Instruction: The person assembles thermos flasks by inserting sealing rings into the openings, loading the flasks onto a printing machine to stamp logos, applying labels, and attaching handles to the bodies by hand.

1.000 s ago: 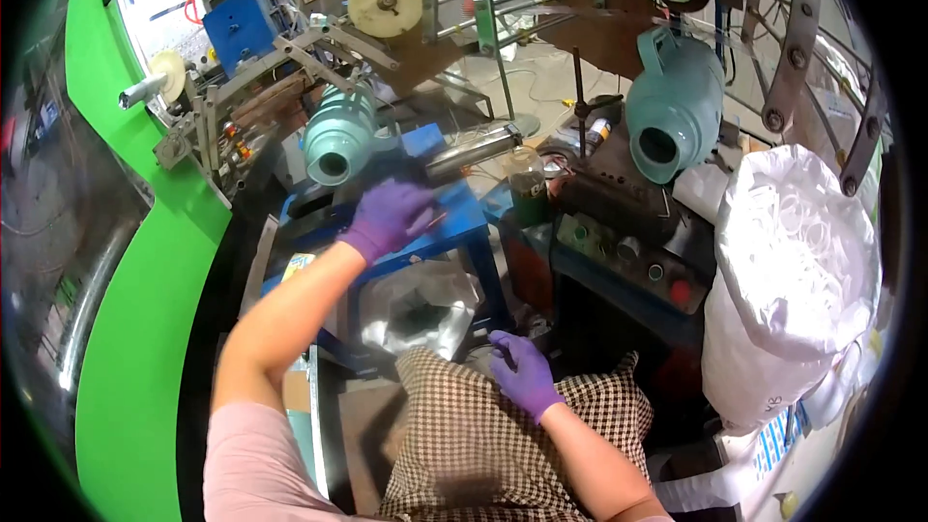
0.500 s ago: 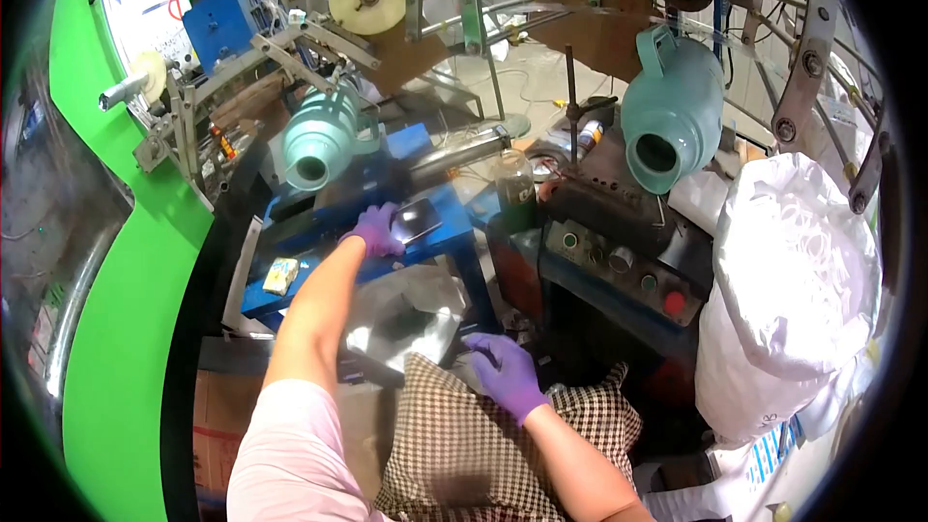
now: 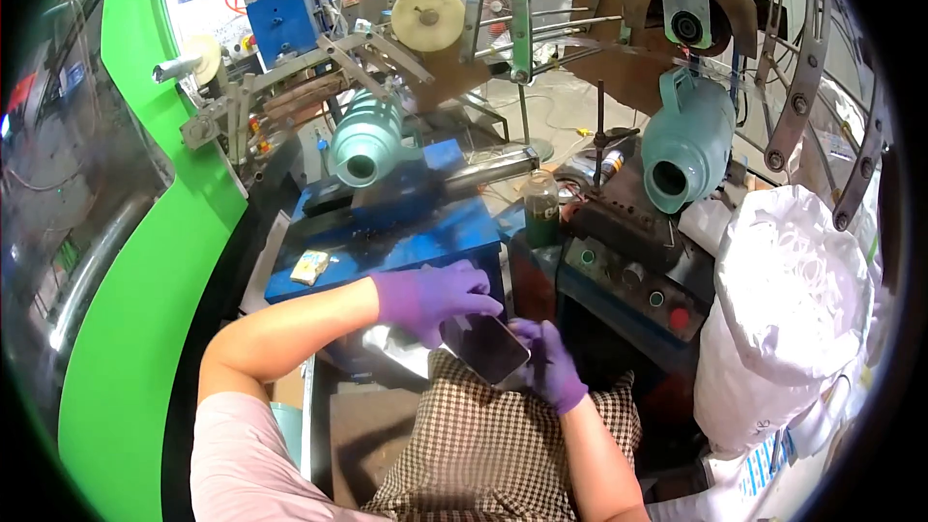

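Note:
My left hand (image 3: 432,302), in a purple glove, grips a dark smartphone (image 3: 486,346) by its upper left end above my lap. The phone is tilted, its black screen facing up. At the phone's lower right edge is my gloved right hand (image 3: 553,367), its fingers curled around that side and partly hidden. Below the phone lies checkered cloth (image 3: 474,435) over my lap. Just beyond my left hand is a blue table (image 3: 387,242), with a small yellow-and-white packet (image 3: 309,268) on its near left part.
Two pale green jug-shaped shells sit on machinery, one left (image 3: 365,140) and one right (image 3: 688,140). A control box (image 3: 628,280) with a red button stands right of centre, beside a glass jar (image 3: 541,208). A white sack (image 3: 725,358) of white rings stands at right.
My left hand has lifted the smartphone off the blue table and brought it toward my lap. My right hand has moved right and now meets the phone. The view has shifted.

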Tool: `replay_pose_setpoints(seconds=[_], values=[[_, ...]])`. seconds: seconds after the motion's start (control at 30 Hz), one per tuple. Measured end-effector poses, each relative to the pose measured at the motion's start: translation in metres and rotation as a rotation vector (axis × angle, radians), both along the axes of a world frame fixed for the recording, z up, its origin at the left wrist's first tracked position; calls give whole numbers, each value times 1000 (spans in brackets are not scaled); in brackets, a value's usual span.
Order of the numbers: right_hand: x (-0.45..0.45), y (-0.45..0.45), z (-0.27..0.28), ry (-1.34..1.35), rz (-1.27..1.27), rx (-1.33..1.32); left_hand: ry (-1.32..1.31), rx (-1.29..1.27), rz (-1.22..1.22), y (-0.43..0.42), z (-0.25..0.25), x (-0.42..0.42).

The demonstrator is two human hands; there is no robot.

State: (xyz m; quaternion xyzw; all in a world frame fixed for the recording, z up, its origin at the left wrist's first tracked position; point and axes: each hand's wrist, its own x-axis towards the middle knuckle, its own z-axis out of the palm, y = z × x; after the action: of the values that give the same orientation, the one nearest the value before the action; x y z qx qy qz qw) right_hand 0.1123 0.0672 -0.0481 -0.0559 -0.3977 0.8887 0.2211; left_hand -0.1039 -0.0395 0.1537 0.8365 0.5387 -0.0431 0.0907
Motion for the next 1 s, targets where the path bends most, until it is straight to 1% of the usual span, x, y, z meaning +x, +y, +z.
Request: replay_pose_setpoints(seconds=[0.03, 0.13, 0.2, 0.23, 0.27, 0.33, 0.37, 0.4, 0.47, 0.5, 0.6, 0.7, 0.73, 0.77, 0.8, 0.83, 0.9, 1.0], values=[[-4, -12, 9, 47, 252, -229, 14, -50, -20, -1, 2, 6], [2, -40, 25, 233, 642, -293, 88, 17, -187, 6, 1, 11], [-4, -31, 10, 320, 678, -347, 71, 43, -176, 8, 4, 11], [-8, -28, 9, 370, 702, -365, 36, 147, -208, 11, -1, 8], [-8, -27, 9, 354, 625, -390, 7, 255, -243, 14, -3, 7], [-4, -27, 14, 322, 460, -438, -88, 492, -98, 14, -1, 11], [-5, -25, 20, 421, 481, -487, -137, 605, -27, 14, 0, 14], [-1, -21, 24, 418, 426, -493, -378, 577, 85, 14, -9, 13], [7, -15, 27, 416, 315, -502, -850, 489, 310, 12, -50, 8], [6, -10, 20, 528, 387, -586, -1328, 293, 355, 15, -81, 14], [10, -8, 11, 557, 345, -608, -2228, -122, 96, 30, -139, 46], [15, -9, 15, 510, 293, -527, -2409, -274, 163, 31, -167, 80], [15, -8, 17, 493, 279, -508, -2478, -386, 1, 35, -188, 76], [13, -4, 16, 599, 368, -525, -2534, -503, -164, 43, -199, 72], [15, -3, 15, 568, 350, -519, -2563, -524, -158, 42, -212, 70], [18, -3, 15, 539, 332, -511, -2592, -544, -152, 40, -206, 76], [20, 1, 19, 516, 312, -491, -2546, -306, 286, 25, -157, 107], [21, 0, 23, 534, 296, -512, -2521, -143, 386, 23, -157, 103]])
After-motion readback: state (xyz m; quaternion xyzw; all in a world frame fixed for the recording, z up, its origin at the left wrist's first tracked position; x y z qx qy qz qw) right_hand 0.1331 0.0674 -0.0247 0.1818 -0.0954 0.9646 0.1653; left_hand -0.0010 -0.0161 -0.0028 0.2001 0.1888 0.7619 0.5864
